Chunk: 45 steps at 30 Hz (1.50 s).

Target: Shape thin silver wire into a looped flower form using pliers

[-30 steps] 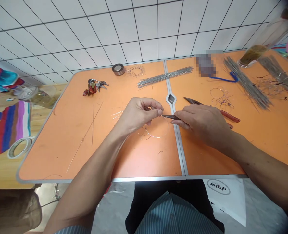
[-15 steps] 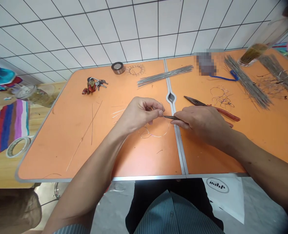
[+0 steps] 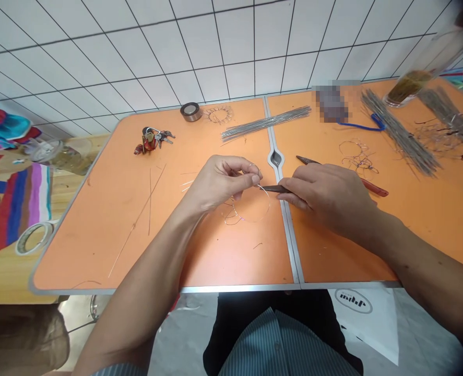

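Note:
My left hand pinches a thin wire between thumb and fingertips. The wire bends into a loose ring that hangs below the fingers, with a small tangle of wire at its left side. My right hand is wrapped around a tool with a dark narrow jaw, apparently pliers; its grip is hidden in the palm. The jaw tip is at the wire, close to my left thumb. Behind my right hand lies another pair of pliers with red handles, partly covered by the hand.
A bundle of straight wires lies across the orange table's seam. Keys and a tape roll are at the back left. Wire rings and a thicker wire bundle lie right, near a clear container.
The pliers' jaw has drawn slightly away from my left fingertips. My right hand has risen slightly, covering more of the red-handled pliers. The wire ring has shifted a little.

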Motion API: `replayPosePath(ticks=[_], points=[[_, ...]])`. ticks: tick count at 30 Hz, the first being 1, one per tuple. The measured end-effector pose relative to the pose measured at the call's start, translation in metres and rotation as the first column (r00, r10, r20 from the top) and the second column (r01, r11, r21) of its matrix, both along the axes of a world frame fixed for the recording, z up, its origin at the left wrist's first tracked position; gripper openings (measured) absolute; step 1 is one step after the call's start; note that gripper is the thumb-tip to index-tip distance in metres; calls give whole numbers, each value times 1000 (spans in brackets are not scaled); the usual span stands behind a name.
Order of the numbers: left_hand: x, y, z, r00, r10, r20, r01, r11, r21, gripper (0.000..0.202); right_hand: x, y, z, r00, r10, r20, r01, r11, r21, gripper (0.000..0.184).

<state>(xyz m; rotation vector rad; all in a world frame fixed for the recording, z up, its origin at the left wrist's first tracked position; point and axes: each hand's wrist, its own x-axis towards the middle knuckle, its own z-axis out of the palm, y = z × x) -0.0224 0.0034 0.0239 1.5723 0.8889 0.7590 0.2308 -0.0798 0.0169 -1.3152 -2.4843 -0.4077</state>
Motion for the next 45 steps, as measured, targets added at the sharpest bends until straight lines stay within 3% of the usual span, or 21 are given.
replayPosePath(ticks=[15, 24, 36, 45], points=[[4, -3, 3, 1000, -11, 0, 11, 999, -41, 26, 11, -3, 8, 1000, -6, -11, 6, 1000, -9, 46], [5, -5, 8, 1000, -15, -26, 14, 999, -44, 13, 9, -2, 8, 1000, 14, 0, -14, 1000, 6, 48], [6, -5, 7, 1000, -12, -12, 11, 999, -48, 11, 7, -2, 8, 999, 13, 32, -15, 999, 45, 47], [6, -6, 6, 1000, -11, -7, 10, 999, -43, 10, 7, -3, 9, 998, 23, 50, -23, 1000, 6, 47]])
